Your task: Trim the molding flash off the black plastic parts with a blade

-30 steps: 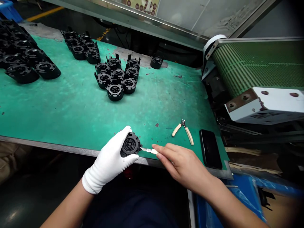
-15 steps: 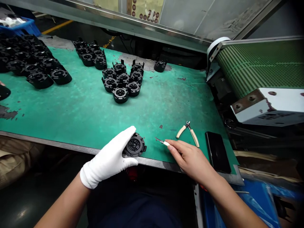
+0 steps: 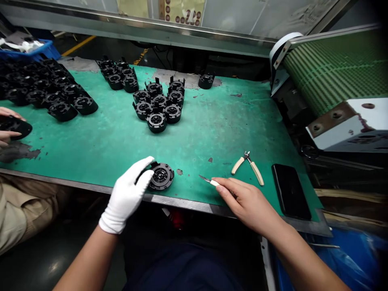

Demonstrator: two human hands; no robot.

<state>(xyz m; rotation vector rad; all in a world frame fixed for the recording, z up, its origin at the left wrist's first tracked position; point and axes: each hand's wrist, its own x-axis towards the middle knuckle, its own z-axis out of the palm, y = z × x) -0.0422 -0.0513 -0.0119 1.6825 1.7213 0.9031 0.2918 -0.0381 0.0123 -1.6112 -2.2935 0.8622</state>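
Observation:
My left hand, in a white glove, grips a round black plastic part that rests flat on the green mat near the front edge. My bare right hand holds a small knife with a pale handle, its blade pointing left, a short gap away from the part. A cluster of several similar black parts stands in the middle of the mat.
Cream-handled cutters and a black phone lie to the right. More black parts fill the left and back. A green conveyor belt runs at right. Another person's hands hold a part at far left.
The knife has drawn away from the part to the right. My left hand has lowered the part from upright to flat on the mat and shifted it left.

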